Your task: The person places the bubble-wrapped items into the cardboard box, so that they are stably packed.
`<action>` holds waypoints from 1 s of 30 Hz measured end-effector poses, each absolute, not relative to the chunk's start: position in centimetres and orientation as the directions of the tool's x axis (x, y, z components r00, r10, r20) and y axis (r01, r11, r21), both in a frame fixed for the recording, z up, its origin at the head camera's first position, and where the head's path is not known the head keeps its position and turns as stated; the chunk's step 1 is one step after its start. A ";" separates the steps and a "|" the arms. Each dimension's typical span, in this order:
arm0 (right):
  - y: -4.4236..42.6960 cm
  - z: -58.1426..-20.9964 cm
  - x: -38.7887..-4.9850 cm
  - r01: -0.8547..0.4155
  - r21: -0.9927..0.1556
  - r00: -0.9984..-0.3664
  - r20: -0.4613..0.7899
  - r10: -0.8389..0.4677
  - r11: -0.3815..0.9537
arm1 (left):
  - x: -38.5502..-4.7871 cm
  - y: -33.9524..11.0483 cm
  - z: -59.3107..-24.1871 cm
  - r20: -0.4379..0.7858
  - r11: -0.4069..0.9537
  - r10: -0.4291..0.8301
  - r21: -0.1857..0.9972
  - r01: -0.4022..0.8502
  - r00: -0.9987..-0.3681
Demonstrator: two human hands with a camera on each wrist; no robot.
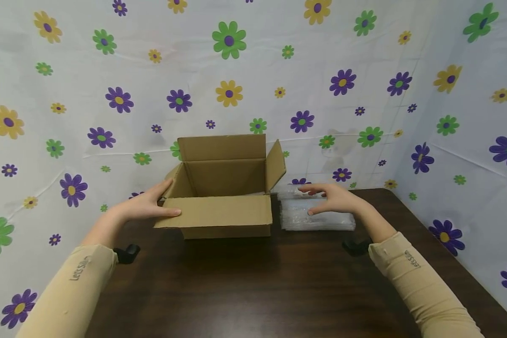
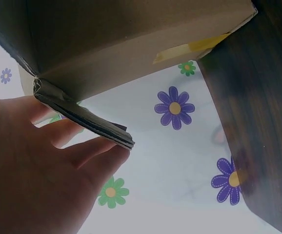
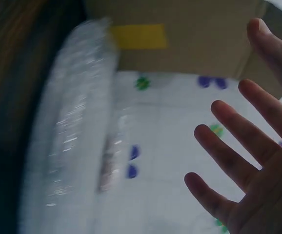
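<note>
An open cardboard box stands on the dark wooden table, its flaps spread outward. My left hand holds it at the left front corner, thumb over the front flap and fingers along the left side. From the left wrist, the fingers lie behind a folded flap. My right hand hovers apart from the box, fingers spread and holding nothing. Below it lies a stack of clear bubble wrap, against the box's right side. The right wrist view shows this bubble wrap blurred. Most of the box's floor is hidden.
The dark table stretches in front of the box. Behind it hangs a white flowered sheet, which also covers the right side. Yellow tape is stuck on the box's side.
</note>
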State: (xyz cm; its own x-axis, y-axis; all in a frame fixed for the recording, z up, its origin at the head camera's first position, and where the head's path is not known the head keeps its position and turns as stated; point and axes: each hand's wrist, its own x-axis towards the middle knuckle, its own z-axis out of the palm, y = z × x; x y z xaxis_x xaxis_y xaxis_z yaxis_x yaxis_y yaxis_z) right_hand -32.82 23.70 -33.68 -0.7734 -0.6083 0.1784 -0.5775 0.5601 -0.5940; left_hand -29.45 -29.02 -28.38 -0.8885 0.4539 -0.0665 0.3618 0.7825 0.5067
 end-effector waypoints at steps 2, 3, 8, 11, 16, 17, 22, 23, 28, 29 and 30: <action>24.1 -34.7 -33.2 -0.565 -0.591 -0.783 0.166 -0.600 0.575 | -29.6 -29.0 -28.5 -0.063 0.785 0.451 0.503 0.362 -0.890; 24.3 -35.2 -33.3 -0.556 -0.589 -0.790 0.157 -0.592 0.587 | -29.7 -29.0 -28.6 -0.062 0.786 0.449 0.502 0.362 -0.891; 25.1 -37.2 -34.0 -0.509 -0.552 -0.831 0.114 -0.545 0.661 | -29.9 -29.0 -28.8 -0.056 0.788 0.449 0.496 0.365 -0.892; 25.6 -38.4 -34.2 -0.474 -0.541 -0.853 0.089 -0.514 0.694 | -29.8 -29.0 -28.8 -0.054 0.788 0.447 0.497 0.364 -0.893; 25.9 -40.3 -34.3 -0.442 -0.545 -0.867 0.055 -0.495 0.713 | -29.6 -28.9 -28.8 -0.053 0.789 0.441 0.499 0.359 -0.896; 25.9 -40.5 -34.4 -0.441 -0.547 -0.866 0.052 -0.497 0.711 | -29.5 -28.8 -28.8 -0.053 0.789 0.440 0.500 0.358 -0.896; 25.7 -41.2 -34.5 -0.463 -0.560 -0.856 0.081 -0.511 0.687 | -29.3 -28.8 -28.7 -0.044 0.786 0.440 0.502 0.361 -0.897; 25.6 -41.3 -34.5 -0.464 -0.562 -0.855 0.085 -0.511 0.685 | -29.3 -28.8 -28.7 -0.043 0.786 0.440 0.501 0.362 -0.897; 25.5 -41.9 -34.7 -0.453 -0.558 -0.862 0.075 -0.501 0.695 | -29.4 -28.9 -28.8 -0.040 0.787 0.439 0.499 0.363 -0.897; 25.5 -41.9 -34.7 -0.445 -0.557 -0.866 0.070 -0.495 0.701 | -29.4 -28.9 -28.8 -0.040 0.787 0.440 0.498 0.364 -0.897; 25.5 -42.0 -34.7 -0.441 -0.552 -0.869 0.067 -0.490 0.708 | -29.4 -28.9 -28.8 -0.040 0.786 0.441 0.499 0.364 -0.897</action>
State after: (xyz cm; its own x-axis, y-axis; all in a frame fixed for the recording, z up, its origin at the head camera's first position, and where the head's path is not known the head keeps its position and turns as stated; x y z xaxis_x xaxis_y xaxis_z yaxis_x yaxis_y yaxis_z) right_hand -34.65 25.45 -42.02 -0.8693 -0.4898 0.0669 -0.4413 0.7078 -0.5517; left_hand -29.42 -28.87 -28.84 -0.8968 0.4407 -0.0400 0.3642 0.7864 0.4989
